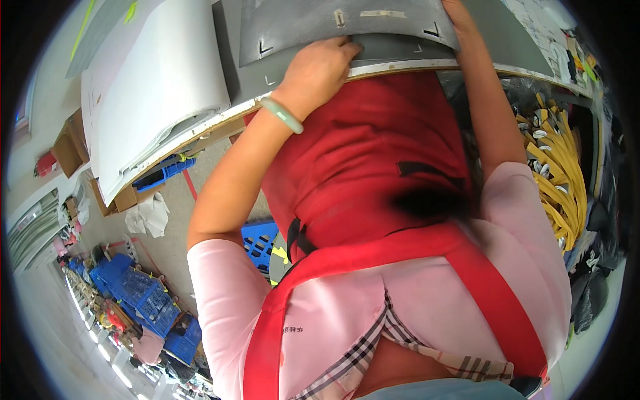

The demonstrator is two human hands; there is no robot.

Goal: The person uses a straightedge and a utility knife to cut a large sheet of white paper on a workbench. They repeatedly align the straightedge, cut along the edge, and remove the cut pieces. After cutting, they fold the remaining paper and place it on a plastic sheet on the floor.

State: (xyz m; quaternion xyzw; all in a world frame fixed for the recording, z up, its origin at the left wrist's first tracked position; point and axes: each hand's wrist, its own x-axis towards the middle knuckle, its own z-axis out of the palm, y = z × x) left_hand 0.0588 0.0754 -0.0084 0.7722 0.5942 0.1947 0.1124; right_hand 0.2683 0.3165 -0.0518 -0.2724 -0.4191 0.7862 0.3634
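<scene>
A grey, stiff-looking sheet (300,28) with black corner marks and small tape strips lies at the table's front, its near edge bowed up from a darker grey surface (383,52) that has light corner marks. At the middle of that near edge, my left hand (319,72) is closed with its fingers bent on the sheet, the fingertips partly hidden. A pale green bangle (282,115) circles my left wrist. My right hand (459,15) lies against the sheet's right edge; the top of the picture cuts off most of its fingers.
A stack of large white sheets (157,73) hangs over the table's front edge (200,127) at the left. Yellow strips (557,167) are bundled below the table at the right. Blue crates (143,293) and a cardboard box (70,143) stand to the left.
</scene>
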